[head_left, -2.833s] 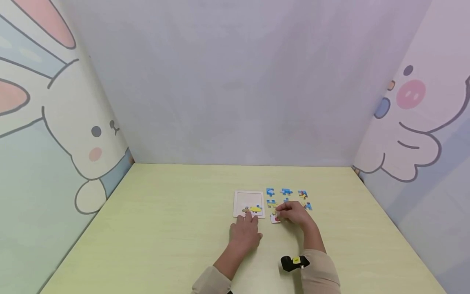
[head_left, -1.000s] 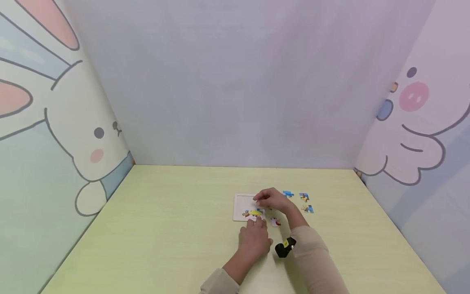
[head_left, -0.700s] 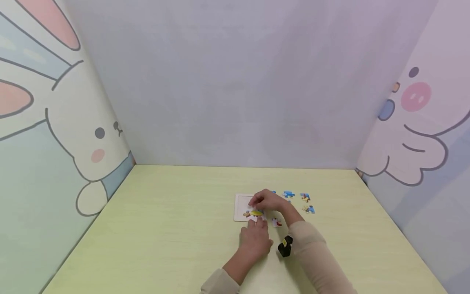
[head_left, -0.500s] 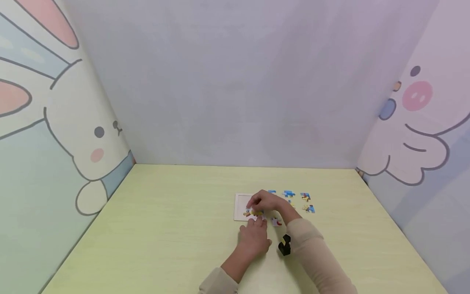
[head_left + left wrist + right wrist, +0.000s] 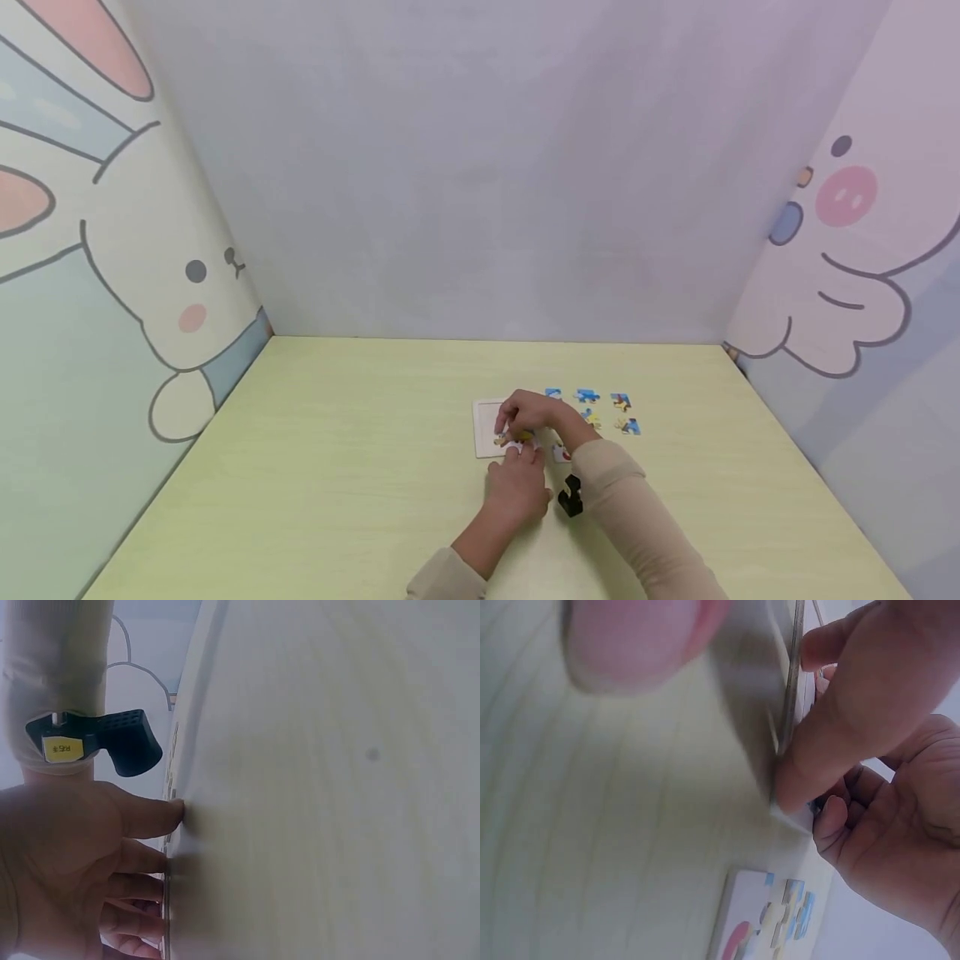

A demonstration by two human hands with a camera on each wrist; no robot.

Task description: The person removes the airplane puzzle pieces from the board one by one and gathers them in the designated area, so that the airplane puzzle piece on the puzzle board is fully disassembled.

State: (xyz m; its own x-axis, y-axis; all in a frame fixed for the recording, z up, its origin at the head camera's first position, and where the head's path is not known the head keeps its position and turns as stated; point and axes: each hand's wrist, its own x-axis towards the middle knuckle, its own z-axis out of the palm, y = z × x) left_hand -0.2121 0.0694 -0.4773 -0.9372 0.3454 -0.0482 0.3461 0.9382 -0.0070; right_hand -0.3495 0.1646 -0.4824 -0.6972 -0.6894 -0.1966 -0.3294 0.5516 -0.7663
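A square white puzzle frame (image 5: 480,446) lies on the table, with a few coloured puzzle pieces in its lower part. My left hand (image 5: 517,487) rests its outstretched fingertips on the frame's near edge; its left wrist view shows the fingers (image 5: 139,889) along that edge. Over the frame, my right hand (image 5: 528,410) has thumb and forefinger bent down together at a puzzle piece (image 5: 500,439) near the left of the assembled part. The held piece is mostly hidden by the fingers. In the right wrist view, a right fingertip (image 5: 795,780) touches the frame's edge.
Several loose puzzle pieces lie right of the frame, among them a blue one (image 5: 587,396), a red and yellow one (image 5: 621,402) and a white one with red (image 5: 562,452). A black wrist camera (image 5: 572,497) sticks out from the right sleeve. Walls enclose the table (image 5: 337,467).
My right hand has moved left from the loose pieces to over the frame, then lower and further left within it. My left hand has shifted slightly right along the near edge.
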